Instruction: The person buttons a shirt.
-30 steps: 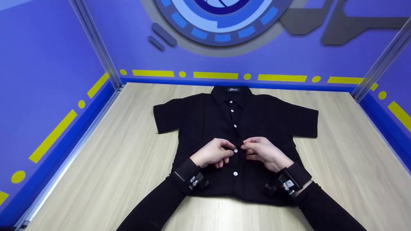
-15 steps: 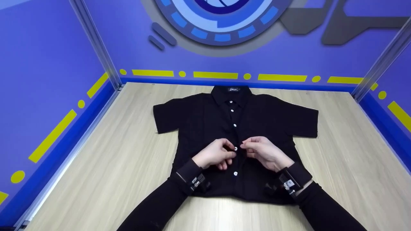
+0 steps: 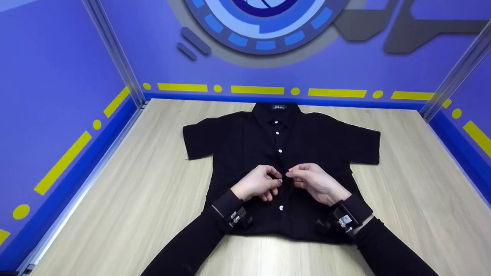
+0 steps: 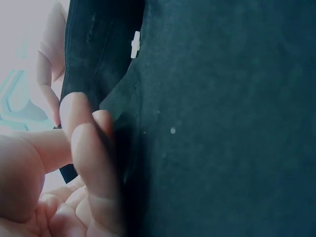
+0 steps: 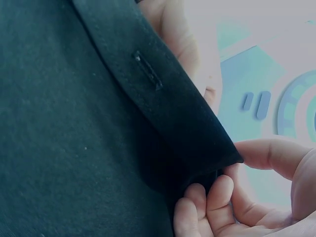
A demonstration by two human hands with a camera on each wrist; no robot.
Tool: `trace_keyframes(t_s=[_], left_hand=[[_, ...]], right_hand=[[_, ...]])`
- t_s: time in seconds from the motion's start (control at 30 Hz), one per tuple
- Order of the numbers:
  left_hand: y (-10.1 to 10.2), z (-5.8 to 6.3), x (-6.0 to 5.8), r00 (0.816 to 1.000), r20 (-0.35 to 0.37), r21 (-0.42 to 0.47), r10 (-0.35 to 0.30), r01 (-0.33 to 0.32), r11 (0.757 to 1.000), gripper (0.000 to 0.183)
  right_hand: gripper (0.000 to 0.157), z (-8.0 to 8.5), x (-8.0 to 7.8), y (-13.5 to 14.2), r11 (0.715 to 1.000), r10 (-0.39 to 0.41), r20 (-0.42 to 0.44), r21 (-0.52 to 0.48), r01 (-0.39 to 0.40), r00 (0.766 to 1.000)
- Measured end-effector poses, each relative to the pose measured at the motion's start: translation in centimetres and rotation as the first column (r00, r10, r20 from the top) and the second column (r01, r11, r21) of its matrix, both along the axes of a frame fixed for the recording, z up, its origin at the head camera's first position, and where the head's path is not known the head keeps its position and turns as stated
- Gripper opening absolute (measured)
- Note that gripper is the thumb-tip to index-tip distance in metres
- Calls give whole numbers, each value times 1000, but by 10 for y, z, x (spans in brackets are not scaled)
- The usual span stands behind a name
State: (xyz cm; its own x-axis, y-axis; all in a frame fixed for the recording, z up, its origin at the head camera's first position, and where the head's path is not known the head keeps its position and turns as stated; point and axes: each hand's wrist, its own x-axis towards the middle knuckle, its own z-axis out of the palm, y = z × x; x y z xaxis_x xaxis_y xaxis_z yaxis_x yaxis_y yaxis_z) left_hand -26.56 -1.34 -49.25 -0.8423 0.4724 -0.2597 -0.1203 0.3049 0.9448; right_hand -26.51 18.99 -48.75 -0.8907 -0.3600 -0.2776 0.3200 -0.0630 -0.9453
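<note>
The black shirt (image 3: 310, 142) lay on the worktop (image 3: 134, 172), collar (image 3: 262, 115) far, its placket (image 5: 180, 111) running near to far between the hands. The left hand (image 3: 259, 182) pinched a white button (image 3: 280, 181); the right hand (image 3: 316, 182), just right, pinched the placket's edge.

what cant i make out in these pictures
Head view: collar label, lettering too small to read.
Head view: fourth button down, partly covered by the left hand.
Head view: wall emblem, cut off by the top edge.
Right wrist view: right hand, cut off by the right and bottom edges.
</note>
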Motion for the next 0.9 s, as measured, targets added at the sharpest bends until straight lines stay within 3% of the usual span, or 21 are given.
trace_keyframes(t_s=[0.3, 0.63, 0.8, 0.9], left_hand=[[0, 0, 0, 995, -89, -72, 45, -51, 996, 7], [0, 0, 0, 994, -91, -105, 56, -66, 992, 7], [0, 0, -2, 996, -13, 8, 93, -93, 996, 7], [0, 0, -4, 990, 64, 114, 127, -134, 984, 9]], right_hand=[[19, 1, 1, -1, 999, -2, -3, 43, 2, 1000], [26, 2, 2, 0, 999, 0, -18, 50, 1, 1000], [25, 2, 3, 0, 999, -17, -24, 34, 17, 1000], [26, 2, 2, -1, 1000, -32, -28, 0, 32, 999]])
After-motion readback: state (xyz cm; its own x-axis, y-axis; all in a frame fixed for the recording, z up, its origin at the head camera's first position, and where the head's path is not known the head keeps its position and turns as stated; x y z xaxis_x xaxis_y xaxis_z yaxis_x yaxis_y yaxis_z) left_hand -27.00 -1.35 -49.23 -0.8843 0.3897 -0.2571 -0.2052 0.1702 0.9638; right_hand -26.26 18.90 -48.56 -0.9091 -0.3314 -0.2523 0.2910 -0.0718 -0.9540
